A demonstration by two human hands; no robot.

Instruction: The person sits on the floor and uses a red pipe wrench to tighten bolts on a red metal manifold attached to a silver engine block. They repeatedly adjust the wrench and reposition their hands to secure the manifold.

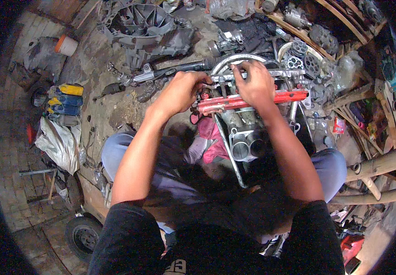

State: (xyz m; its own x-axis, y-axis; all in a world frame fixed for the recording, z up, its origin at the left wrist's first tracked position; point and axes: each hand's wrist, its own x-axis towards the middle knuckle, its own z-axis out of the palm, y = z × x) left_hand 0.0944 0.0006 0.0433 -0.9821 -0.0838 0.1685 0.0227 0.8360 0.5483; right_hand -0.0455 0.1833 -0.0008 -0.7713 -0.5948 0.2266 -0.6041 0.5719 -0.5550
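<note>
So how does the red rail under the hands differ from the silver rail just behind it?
The red rail is painted bright red; the silver rail is bare grey metal. The red rail lies nearer the person, tilted with its right end higher; the silver rail sits farther away and more level. The right hand covers the middle of the red rail and its fingertips reach the silver rail; the left hand works at the red rail's left end. Both are long, narrow bars across the same metal assembly.

Single head-worn fisheye view, looking steeply down, close over the lap

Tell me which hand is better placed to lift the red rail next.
Right, probably. The right hand already lies over the red rail, fingers on it; the left hand sits at its left end.
</note>
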